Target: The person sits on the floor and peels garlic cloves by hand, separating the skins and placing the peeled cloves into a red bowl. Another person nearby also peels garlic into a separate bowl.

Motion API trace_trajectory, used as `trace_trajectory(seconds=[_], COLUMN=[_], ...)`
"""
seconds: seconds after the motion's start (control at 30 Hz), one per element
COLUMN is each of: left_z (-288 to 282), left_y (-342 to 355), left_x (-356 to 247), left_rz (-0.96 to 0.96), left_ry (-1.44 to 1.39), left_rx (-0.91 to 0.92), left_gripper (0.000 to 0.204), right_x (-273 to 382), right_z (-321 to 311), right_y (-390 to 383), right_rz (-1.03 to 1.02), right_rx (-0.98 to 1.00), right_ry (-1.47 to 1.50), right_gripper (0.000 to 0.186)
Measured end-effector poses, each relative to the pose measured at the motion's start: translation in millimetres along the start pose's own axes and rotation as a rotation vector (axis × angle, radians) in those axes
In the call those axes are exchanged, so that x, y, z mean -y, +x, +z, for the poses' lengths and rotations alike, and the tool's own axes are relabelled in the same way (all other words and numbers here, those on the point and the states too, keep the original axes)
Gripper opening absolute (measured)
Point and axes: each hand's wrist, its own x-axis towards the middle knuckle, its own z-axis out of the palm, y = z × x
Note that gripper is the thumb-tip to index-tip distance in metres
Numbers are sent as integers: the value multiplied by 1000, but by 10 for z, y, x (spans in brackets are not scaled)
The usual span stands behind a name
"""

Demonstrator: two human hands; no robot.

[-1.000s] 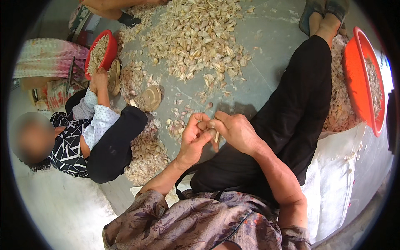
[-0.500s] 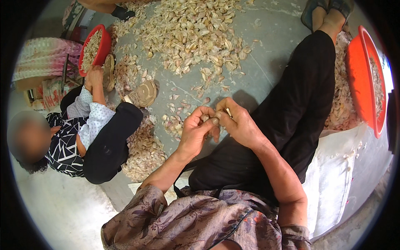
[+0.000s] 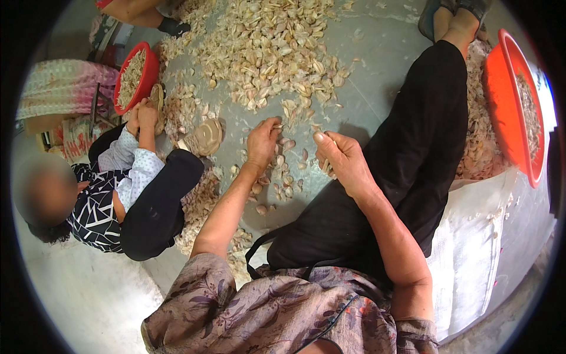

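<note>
Over the loose cloves on the floor, my left hand (image 3: 263,144) is closed, its fingertips pinching a small garlic clove (image 3: 278,126). To its right, above my black-trousered leg, my right hand (image 3: 345,162) is curled around several pale garlic cloves (image 3: 328,165) that show below its fingers. A clove-like bit also shows by the right thumb tip. Scattered unpeeled cloves (image 3: 287,179) lie on the floor between and below the hands. Beyond them spreads a large heap of garlic cloves (image 3: 265,53).
At the right, a red-orange basin (image 3: 500,97) holds pale cloves, beside papery husks (image 3: 471,144) and a white sack (image 3: 471,236). A co-worker (image 3: 97,206) sits at the left, hands near a red basin (image 3: 151,74). Another person's leg (image 3: 138,10) shows at the far left.
My hands have come apart. The left has moved left and forward to the floor cloves, while the right has shifted slightly right. The co-worker's hands have moved slightly.
</note>
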Motion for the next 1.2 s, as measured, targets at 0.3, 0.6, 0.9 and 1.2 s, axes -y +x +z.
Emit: trace_trajectory(seconds=[0.3,0.6,0.9,1.2], left_z=[-138,56,97,182], left_y=[-72,518,506,555], left_x=[65,-292,-96,-330], left_rz=[74,120,78,100], left_ry=[105,39,-9,-14], left_rx=[66,72,-110,-20], left_gripper=[16,24,24,25], right_x=[-7,-8,-12,23], right_z=[-32,-36,-61,-84], right_y=[-22,32,32,39], right_rz=[-38,-56,-53,-85], right_rx=[-77,-91,-80,-136], right_ry=[153,193,117,178], right_gripper=[31,30,27,27])
